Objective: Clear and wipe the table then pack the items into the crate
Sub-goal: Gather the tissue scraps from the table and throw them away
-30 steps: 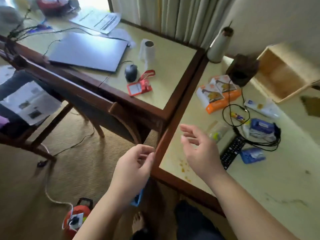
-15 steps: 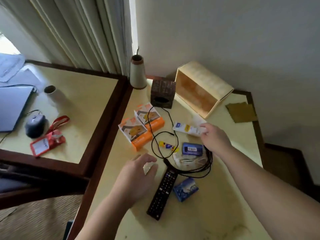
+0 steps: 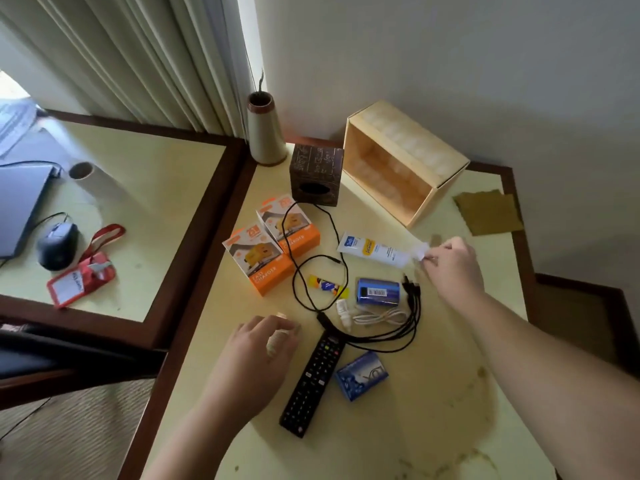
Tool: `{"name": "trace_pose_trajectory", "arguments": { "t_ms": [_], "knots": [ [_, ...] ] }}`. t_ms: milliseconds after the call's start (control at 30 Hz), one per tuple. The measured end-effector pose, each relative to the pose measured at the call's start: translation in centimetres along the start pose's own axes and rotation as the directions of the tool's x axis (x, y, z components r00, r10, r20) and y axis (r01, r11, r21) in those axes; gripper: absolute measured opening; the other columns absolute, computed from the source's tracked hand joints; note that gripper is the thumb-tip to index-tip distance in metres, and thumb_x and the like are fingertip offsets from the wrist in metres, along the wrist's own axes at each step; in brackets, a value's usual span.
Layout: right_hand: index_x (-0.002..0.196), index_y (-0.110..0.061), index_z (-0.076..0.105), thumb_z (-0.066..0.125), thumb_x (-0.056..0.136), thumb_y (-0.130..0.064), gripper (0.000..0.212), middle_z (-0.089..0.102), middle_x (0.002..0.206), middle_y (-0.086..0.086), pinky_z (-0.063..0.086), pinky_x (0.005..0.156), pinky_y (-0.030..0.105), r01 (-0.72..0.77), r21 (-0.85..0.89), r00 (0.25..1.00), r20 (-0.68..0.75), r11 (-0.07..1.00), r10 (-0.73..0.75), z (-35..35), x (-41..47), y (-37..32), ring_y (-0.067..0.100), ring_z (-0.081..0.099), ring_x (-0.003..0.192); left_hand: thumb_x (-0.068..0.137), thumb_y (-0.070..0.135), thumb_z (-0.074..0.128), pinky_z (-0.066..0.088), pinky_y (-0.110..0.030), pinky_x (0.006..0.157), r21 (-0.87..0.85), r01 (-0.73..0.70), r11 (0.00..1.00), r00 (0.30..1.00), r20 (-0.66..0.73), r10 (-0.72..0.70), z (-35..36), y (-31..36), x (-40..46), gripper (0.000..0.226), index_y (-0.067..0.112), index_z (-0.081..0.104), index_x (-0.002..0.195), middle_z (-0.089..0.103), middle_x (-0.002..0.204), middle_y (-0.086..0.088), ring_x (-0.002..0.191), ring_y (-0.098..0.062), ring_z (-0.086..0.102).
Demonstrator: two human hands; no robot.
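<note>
With the crate [image 3: 398, 164] lying on its side at the back of the table [image 3: 450, 393], the right hand [image 3: 450, 268] is pinching the white tube [image 3: 375, 251] by its tail end just in front of it, probably wanting a fuller grip before lifting, while the left hand [image 3: 258, 355], nearer the person than the crate, is curling round something small I can't make out.

Two orange charger boxes [image 3: 258, 263] and [image 3: 289, 225]. One remote [image 3: 313, 379] beside left fingers [image 3: 287, 329]. One white tube [image 3: 375, 251] at right fingertips [image 3: 427, 258]. One crate [image 3: 403, 161]. Two blue packs [image 3: 378, 291], [image 3: 362, 375]. One brown cloth [image 3: 490, 211].
</note>
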State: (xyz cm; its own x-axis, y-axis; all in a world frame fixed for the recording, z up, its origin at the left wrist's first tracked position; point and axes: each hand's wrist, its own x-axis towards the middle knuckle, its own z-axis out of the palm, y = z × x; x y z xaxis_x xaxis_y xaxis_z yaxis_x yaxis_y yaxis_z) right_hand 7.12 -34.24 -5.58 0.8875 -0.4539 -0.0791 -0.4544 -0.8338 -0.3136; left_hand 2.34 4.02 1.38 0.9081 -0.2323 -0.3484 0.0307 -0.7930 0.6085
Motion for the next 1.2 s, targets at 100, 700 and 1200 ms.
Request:
{"name": "trace_pose_trajectory", "arguments": {
  "t_ms": [100, 700, 1200],
  "knots": [
    [0.105, -0.011, 0.076, 0.067, 0.097, -0.027, 0.020, 0.048, 0.107, 0.003, 0.044, 0.081, 0.032, 0.035, 0.180, 0.984, -0.180, 0.983, -0.002, -0.9, -5.1, -2.7, 0.028, 0.051, 0.102, 0.099, 0.054, 0.059, 0.049, -0.030, 0.093, -0.014, -0.016, 1.000, 0.999, -0.043, 0.015, -0.3, -1.6, -1.7, 0.022, 0.048, 0.061, 0.121, 0.054, 0.116, 0.030, 0.112, -0.004, 0.051],
    [0.125, -0.022, 0.062, 0.069, 0.097, -0.019, 0.028, 0.061, 0.108, -0.018, 0.045, 0.082, 0.002, 0.344, 0.652, 0.837, 0.115, 0.676, -0.535, 11.9, -45.6, -33.1, -0.011, 0.058, 0.100, 0.094, 0.023, 0.073, 0.057, -0.031, 0.082, -0.327, 0.060, 0.943, 0.874, -0.440, -0.208, -6.7, -26.0, -24.9, 0.011, 0.034, 0.071, 0.098, 0.068, 0.096, 0.018, 0.094, -0.003, 0.066],
    [0.124, -0.018, 0.061, 0.054, 0.099, -0.019, 0.026, 0.060, 0.123, 0.002, 0.045, 0.092, 0.033, 0.358, 0.165, 0.506, 0.793, 0.919, -0.340, 46.3, -49.9, -35.0, 0.023, 0.058, 0.117, 0.095, 0.030, 0.071, 0.057, -0.027, 0.082, -0.607, 0.236, 0.759, 0.736, -0.398, -0.547, 1.7, -41.3, -26.6, 0.009, 0.036, 0.071, 0.101, 0.072, 0.097, 0.019, 0.092, 0.003, 0.067]
  ]
}}
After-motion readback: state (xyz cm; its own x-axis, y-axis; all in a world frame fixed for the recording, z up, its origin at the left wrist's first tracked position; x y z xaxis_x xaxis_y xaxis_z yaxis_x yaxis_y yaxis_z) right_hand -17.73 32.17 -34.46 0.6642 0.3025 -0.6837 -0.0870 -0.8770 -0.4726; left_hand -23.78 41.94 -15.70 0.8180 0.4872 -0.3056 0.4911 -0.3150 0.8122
